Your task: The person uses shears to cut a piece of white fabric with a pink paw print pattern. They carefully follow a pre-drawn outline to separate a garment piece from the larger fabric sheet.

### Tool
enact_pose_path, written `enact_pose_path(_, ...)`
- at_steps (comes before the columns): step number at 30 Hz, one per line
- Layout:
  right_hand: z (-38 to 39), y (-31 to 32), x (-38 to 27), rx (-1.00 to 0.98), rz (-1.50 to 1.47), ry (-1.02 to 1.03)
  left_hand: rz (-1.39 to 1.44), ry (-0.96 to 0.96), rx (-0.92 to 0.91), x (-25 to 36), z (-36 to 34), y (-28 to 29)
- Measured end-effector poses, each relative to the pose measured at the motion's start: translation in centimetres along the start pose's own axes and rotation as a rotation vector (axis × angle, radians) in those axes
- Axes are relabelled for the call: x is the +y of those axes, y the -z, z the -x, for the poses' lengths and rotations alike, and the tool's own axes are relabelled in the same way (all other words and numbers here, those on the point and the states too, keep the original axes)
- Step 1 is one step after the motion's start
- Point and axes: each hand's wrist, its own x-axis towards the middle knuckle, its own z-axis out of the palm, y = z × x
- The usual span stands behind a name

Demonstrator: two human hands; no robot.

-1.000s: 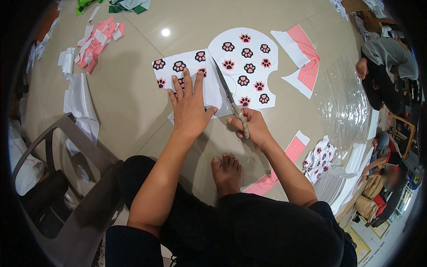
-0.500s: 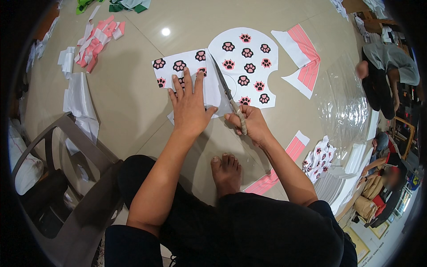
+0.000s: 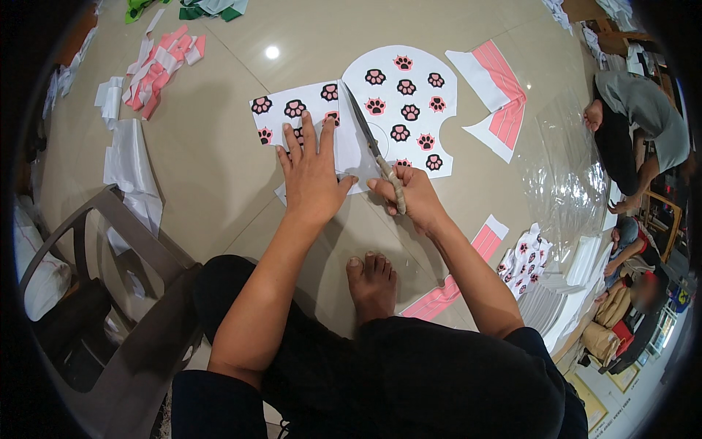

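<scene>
On the tiled floor lies a white piece of fabric [image 3: 409, 80] printed with pink and black paws, one end rounded, with a notch at its right side. A smaller rectangular paw-print piece [image 3: 274, 110] sits at its left. My left hand [image 3: 314, 172] presses flat on this smaller piece, fingers spread. My right hand [image 3: 417, 197] grips a pair of scissors [image 3: 376, 151] by wrapped, tan handles. The long dark blades point away from me and lie close together along the border between the two pieces.
Pink-striped white scraps [image 3: 504, 95] lie at the right, with a pink strip [image 3: 461, 274] nearer. Clear plastic sheeting [image 3: 567, 161] and stacked white sheets [image 3: 541, 314] lie beyond. Pink and white scraps [image 3: 161, 66] are heaped far left. A brown chair [image 3: 139, 241] stands near left. Other people sit at right.
The scissors and my right hand have shifted very slightly left; my left hand stays in place. At the right, a person has leaned and moved an arm.
</scene>
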Motion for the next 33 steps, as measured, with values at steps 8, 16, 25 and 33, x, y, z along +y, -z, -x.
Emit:
enact_pose_path(8, -0.7, -0.2, -0.4, -0.001, 0.013, 0.017, 0.009, -0.003, 0.004, 0.1, 0.0, 0.0)
enact_pose_path(16, -0.4, -0.3, -0.7, -0.003, 0.008, 0.019, 0.002, 0.001, 0.004, 0.0, 0.0, -0.1)
enact_pose_path(25, -1.3, -0.5, -1.9, -0.005, 0.032, 0.009, 0.015, -0.022, 0.03, -0.5, 0.0, -0.6)
enact_pose_path(33, -1.8, -0.6, -2.0, -0.029, 0.024, 0.035, 0.017, -0.017, 0.026, -0.4, -0.1, -0.6)
